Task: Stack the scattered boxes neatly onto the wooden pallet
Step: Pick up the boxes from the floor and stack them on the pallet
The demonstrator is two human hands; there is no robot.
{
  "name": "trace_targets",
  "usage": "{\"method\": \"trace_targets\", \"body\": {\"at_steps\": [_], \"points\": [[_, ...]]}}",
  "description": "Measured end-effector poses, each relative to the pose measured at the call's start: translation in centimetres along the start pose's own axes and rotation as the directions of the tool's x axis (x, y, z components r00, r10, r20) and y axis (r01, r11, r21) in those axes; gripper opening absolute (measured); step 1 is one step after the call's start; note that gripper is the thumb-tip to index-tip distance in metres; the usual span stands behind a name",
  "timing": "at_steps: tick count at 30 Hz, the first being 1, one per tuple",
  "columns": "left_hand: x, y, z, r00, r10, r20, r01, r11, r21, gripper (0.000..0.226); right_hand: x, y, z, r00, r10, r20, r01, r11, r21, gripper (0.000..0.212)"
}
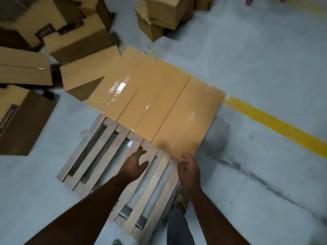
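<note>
A slatted wooden pallet [99, 156] lies on the grey floor in front of me. Its far half carries taped cardboard boxes side by side; the right box [187, 119] and the one next to it [150, 96] lie flush. My left hand [134, 165] hovers over the bare slats with fingers spread and holds nothing. My right hand [189, 169] is at the near corner of the right box with loosely curled fingers; whether it touches the box I cannot tell. Scattered boxes lie on the floor at left [23, 119] and far left [24, 68].
More boxes are piled at the top left [74, 39] and top centre [162, 13]. One box [85, 75] leans against the pallet's stack. A yellow floor line [276, 124] runs on the right. My sandalled foot [180, 200] stands by the pallet's right edge.
</note>
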State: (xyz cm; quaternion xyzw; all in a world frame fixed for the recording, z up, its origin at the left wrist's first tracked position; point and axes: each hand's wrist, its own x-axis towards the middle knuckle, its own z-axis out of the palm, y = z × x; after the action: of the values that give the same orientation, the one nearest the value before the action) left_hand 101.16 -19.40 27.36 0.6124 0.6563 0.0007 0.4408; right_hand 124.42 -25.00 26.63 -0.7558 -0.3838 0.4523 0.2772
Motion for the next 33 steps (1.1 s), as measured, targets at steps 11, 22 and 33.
{"method": "trace_targets", "body": {"at_steps": [11,22,33], "points": [[-26.1,-20.8,-12.9,0.952,-0.042,-0.305,-0.063,0.943,-0.327,0.041,-26.3,-15.5,19.6,0.948,-0.160,0.274,0.141,0.986,0.085,0.022],[-53.9,-47.0,-26.7,0.790,-0.342,-0.508,-0.032,0.806,-0.591,0.025,-50.7,-27.7,44.1,0.852,-0.209,0.480,0.167,0.977,0.129,0.022],[-53.5,-60.7,-40.8,0.748,-0.401,-0.529,-0.083,0.734,-0.674,0.028,-52.6,-35.9,64.1,0.813,-0.204,0.545,0.129,0.977,0.172,0.020]]}}
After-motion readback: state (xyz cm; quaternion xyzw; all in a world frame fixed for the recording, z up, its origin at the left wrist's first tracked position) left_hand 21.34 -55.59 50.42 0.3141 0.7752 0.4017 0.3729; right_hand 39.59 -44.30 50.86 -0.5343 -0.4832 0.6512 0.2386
